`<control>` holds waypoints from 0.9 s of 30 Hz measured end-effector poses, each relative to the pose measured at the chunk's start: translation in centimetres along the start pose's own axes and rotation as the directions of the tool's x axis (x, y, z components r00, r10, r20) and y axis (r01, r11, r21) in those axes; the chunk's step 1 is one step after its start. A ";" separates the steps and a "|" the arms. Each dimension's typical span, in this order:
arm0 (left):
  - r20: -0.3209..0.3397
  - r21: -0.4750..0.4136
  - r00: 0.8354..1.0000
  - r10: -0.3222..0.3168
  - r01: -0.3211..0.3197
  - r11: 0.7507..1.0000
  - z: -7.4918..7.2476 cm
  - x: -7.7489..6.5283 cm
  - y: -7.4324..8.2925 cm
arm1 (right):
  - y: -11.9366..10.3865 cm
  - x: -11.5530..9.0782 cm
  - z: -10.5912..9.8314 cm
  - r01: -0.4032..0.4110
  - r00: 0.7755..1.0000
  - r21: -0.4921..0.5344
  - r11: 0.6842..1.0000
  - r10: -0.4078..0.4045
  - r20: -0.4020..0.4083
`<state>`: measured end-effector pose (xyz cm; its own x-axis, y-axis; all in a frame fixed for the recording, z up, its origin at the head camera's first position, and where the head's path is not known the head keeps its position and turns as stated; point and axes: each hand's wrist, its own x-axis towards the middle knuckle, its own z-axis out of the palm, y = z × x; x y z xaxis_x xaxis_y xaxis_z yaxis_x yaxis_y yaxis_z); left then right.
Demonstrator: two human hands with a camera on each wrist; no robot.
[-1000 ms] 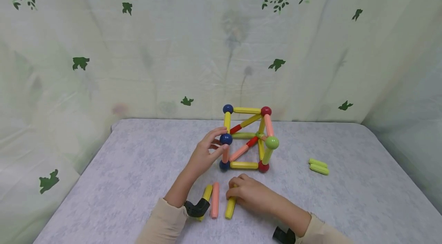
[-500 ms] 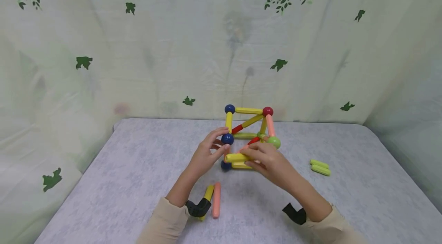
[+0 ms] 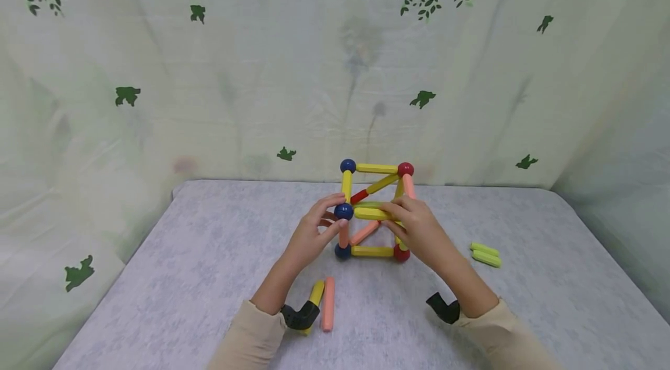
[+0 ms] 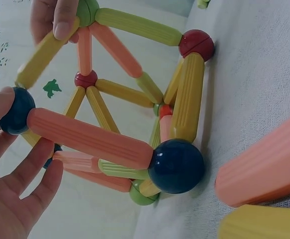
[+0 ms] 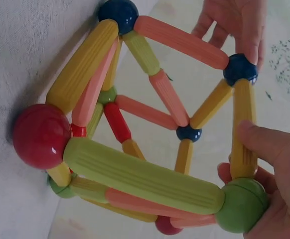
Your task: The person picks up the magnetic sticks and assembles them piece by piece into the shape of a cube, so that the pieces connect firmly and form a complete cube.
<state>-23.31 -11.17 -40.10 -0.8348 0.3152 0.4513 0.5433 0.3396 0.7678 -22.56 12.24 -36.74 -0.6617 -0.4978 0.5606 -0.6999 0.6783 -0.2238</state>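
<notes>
A cube-like frame of magnetic sticks and balls (image 3: 373, 251) stands on the table, with slanted sticks inside it. My left hand (image 3: 310, 235) holds the upper front blue ball (image 3: 344, 211) between thumb and fingers. With thumb and fingers my right hand (image 3: 420, 230) pinches a yellow magnetic stick (image 3: 370, 214), level across the upper front. In the right wrist view this stick spans from the blue ball to a green ball (image 5: 244, 205), and the right fingers lie close to that green ball. The head view hides the green ball behind the right hand.
A pink stick (image 3: 328, 303) and a yellow stick (image 3: 316, 293) lie near the left wrist, the yellow one partly covered by the black wrist strap. Two light green sticks (image 3: 485, 255) lie at the right. A leaf-patterned cloth (image 3: 235, 96) hangs behind the table.
The right hand has picked the yellow stick off the table and raised it to the frame's upper front, beside the blue ball. The left hand has kept its place.
</notes>
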 end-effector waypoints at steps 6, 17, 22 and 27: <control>-0.027 -0.026 0.999 0.027 -0.028 0.999 -0.1 -0.2 0.0 | -0.4 0.3 0.4 -0.002 1.000 -0.058 0.998 0.002 0.002; -0.001 0.127 0.992 -0.125 0.124 0.984 -1.1 -2.7 0.0 | 2.7 -4.6 -2.5 -0.064 0.996 0.086 0.994 0.069 -0.060; 0.085 0.214 0.957 -0.276 0.253 0.943 -1.9 -5.9 -0.2 | 5.9 -8.8 -3.5 -0.242 0.970 0.082 0.967 0.239 0.045; 0.261 0.257 0.876 -0.404 0.341 0.904 -2.2 -8.3 -0.5 | 8.5 -11.8 -3.9 -0.436 0.887 0.050 0.898 0.420 0.194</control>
<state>-16.87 -15.93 -43.23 -0.9282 0.3705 -0.0337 0.2296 0.6419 0.7316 -19.66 25.99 -42.14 -0.9327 -0.2616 0.2481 -0.3534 0.7995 -0.4856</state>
